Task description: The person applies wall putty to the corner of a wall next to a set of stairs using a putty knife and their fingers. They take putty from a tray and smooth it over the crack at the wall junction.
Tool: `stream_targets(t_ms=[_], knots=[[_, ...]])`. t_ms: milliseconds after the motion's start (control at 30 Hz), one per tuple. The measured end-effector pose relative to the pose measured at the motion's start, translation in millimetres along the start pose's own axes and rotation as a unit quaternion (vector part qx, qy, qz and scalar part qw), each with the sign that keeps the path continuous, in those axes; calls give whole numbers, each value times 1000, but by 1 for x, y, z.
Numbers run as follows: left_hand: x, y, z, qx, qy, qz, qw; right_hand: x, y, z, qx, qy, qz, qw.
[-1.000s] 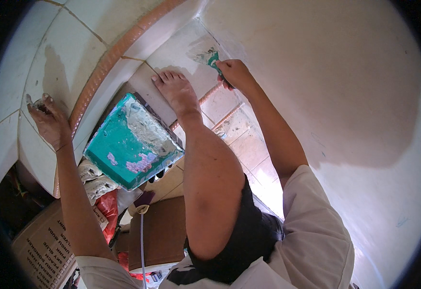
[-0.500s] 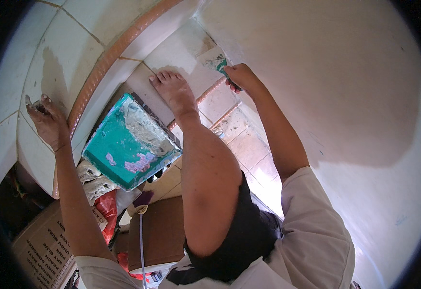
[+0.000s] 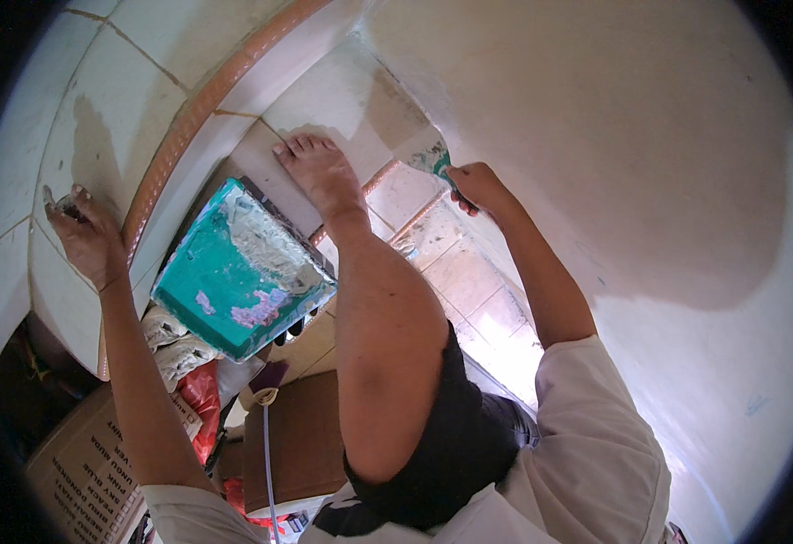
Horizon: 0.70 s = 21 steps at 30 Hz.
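My right hand (image 3: 482,185) is closed around the green handle of a putty knife (image 3: 425,152). Its broad blade, smeared with pale filler, is close to the foot of the white wall (image 3: 614,154). On the left, my left hand (image 3: 88,236) rests by the edge of the raised tiled step (image 3: 138,100), fingers apart and greyish at the tips; the space between them is dark. Between my left arm and my bare foot (image 3: 321,172) stands a green tray (image 3: 202,272), with whitish filler along one side and a pinkish patch near the bottom.
Tiled stairs (image 3: 455,258) with brown-edged treads descend beside my leg. Below the tray lie a rolled pale cloth (image 3: 177,352), a red plastic bag (image 3: 201,399) and a brown cardboard box (image 3: 79,462). A thin pale cord (image 3: 268,453) hangs near my lap.
My right hand and the putty knife have shifted right and slightly down along the foot of the wall. My left hand stays by the step edge.
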State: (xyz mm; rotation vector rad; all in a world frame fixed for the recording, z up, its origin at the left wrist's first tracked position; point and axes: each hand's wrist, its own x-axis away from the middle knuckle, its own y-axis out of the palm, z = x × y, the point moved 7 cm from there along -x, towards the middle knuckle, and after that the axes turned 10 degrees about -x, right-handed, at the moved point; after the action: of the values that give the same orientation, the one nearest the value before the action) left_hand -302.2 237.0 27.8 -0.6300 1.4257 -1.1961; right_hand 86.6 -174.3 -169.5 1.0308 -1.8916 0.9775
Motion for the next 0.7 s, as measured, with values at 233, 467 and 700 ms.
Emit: stream_targets(t_ms=[233, 467, 700], knots=[[-1, -8, 15, 5, 32, 6, 999, 40, -24, 104, 114, 54, 42, 991], [-2, 1, -1, 3, -9, -8, 1000, 82, 11, 106, 85, -54, 151, 983], [-2, -5, 7, -6, -8, 7, 1000, 84, 34, 75, 45, -178, 243, 953]])
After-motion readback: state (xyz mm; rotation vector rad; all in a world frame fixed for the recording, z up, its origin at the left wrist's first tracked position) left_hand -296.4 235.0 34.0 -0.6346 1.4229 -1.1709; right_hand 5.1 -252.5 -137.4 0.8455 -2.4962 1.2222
